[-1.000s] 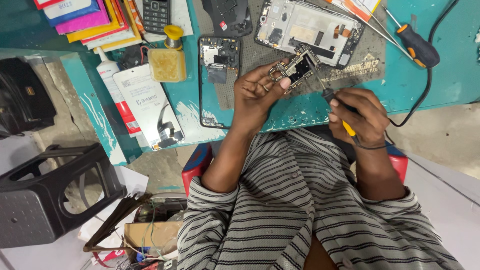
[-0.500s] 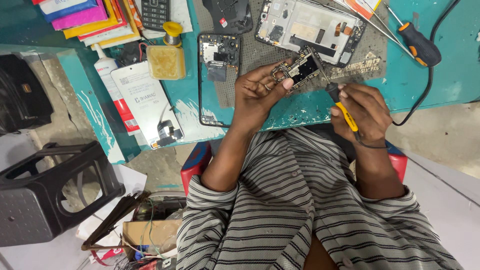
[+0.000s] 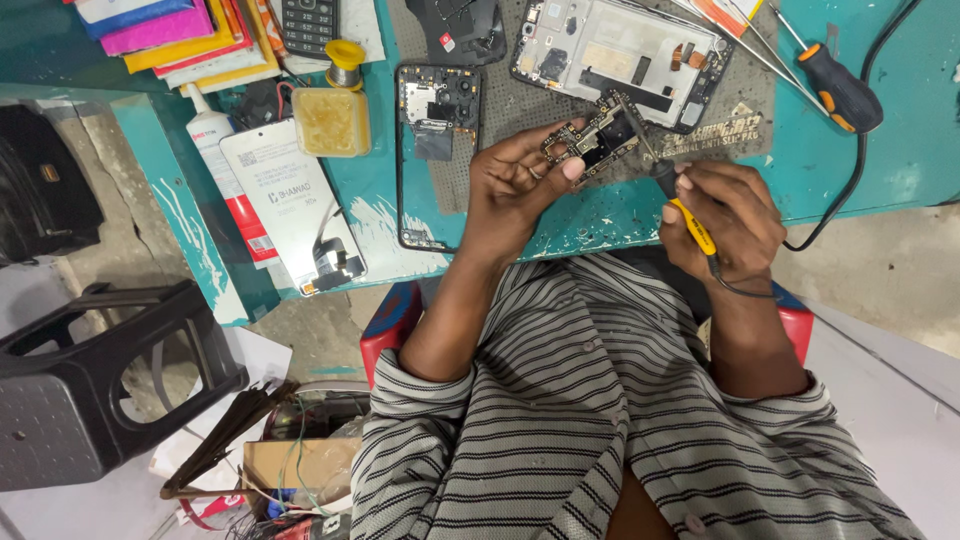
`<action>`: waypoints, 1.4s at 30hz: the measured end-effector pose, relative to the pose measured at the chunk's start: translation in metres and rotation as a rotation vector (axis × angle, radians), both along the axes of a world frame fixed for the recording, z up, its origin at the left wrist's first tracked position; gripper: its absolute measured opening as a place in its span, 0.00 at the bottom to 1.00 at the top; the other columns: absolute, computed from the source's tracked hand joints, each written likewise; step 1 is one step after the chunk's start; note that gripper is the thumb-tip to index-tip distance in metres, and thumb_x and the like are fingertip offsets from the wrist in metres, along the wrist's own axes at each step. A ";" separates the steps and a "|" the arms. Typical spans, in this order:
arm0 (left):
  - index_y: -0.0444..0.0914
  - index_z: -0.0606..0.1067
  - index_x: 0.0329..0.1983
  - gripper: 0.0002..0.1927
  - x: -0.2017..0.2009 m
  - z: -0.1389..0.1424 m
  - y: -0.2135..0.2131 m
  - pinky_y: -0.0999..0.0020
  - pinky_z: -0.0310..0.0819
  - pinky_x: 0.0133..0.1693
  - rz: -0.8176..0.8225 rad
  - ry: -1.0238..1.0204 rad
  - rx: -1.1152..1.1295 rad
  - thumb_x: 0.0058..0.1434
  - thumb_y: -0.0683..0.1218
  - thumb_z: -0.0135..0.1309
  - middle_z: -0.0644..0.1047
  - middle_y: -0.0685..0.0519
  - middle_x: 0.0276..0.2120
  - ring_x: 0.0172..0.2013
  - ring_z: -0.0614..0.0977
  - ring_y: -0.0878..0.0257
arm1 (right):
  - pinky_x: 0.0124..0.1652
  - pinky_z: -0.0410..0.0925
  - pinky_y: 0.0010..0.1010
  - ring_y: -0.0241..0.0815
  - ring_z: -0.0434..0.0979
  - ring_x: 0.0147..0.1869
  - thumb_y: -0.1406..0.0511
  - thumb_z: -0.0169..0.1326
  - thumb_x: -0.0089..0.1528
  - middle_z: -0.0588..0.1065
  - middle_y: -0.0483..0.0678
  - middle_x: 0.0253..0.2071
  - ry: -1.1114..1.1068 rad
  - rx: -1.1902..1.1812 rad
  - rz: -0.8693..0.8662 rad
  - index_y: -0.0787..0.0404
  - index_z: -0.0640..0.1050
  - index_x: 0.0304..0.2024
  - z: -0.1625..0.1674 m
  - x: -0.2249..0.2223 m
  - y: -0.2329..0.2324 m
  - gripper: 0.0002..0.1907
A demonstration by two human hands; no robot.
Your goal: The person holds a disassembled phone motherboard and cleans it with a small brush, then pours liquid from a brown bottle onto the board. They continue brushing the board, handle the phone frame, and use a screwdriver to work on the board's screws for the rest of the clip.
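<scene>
- My right hand (image 3: pixel 725 215) was closed around a yellow-and-black-handled soldering iron (image 3: pixel 688 215), its tip touching the board.
- My left hand (image 3: pixel 512 185) pinched a small dark phone circuit board (image 3: pixel 598 135) between thumb and fingers, held just above the near edge of the teal workbench (image 3: pixel 830 165).
- Under the board lay a grey anti-slip mat (image 3: pixel 520 105).
- On the mat: an opened black phone body (image 3: pixel 436 150); farther off, a stripped silver phone frame (image 3: pixel 620 50).
- Far right: an orange-and-black screwdriver (image 3: pixel 838 88).
</scene>
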State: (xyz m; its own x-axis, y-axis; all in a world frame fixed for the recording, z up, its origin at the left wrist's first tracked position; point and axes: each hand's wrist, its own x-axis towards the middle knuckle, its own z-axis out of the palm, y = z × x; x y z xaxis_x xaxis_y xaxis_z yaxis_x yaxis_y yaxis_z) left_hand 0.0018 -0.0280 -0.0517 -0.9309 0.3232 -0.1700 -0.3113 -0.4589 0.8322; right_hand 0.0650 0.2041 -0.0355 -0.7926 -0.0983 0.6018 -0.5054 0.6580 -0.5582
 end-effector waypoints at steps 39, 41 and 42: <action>0.31 0.75 0.63 0.20 -0.001 0.006 0.007 0.73 0.81 0.49 0.040 -0.010 -0.003 0.68 0.33 0.60 0.82 0.49 0.49 0.48 0.82 0.68 | 0.47 0.77 0.41 0.57 0.82 0.49 0.75 0.64 0.62 0.79 0.57 0.42 0.020 0.055 0.075 0.72 0.81 0.42 0.007 -0.001 0.000 0.07; 0.30 0.75 0.63 0.20 -0.003 0.005 0.006 0.73 0.80 0.52 0.045 -0.026 0.062 0.68 0.33 0.60 0.82 0.48 0.51 0.50 0.82 0.67 | 0.47 0.78 0.41 0.58 0.82 0.48 0.76 0.64 0.61 0.79 0.57 0.42 0.038 0.066 0.094 0.72 0.81 0.42 0.006 -0.001 0.001 0.07; 0.30 0.75 0.63 0.20 -0.003 0.004 0.006 0.72 0.80 0.51 0.043 -0.035 0.061 0.68 0.33 0.60 0.82 0.48 0.51 0.49 0.82 0.67 | 0.47 0.78 0.41 0.58 0.83 0.48 0.76 0.64 0.61 0.79 0.57 0.42 0.047 0.071 0.103 0.72 0.80 0.42 0.005 -0.001 0.001 0.07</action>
State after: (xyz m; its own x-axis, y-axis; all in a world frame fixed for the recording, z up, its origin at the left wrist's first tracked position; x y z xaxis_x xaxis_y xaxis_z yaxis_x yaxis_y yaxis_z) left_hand -0.0014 -0.0222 -0.0476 -0.9379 0.2937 -0.1844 -0.3189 -0.5217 0.7913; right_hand 0.0636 0.2050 -0.0304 -0.7474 -0.2213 0.6265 -0.5965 0.6387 -0.4860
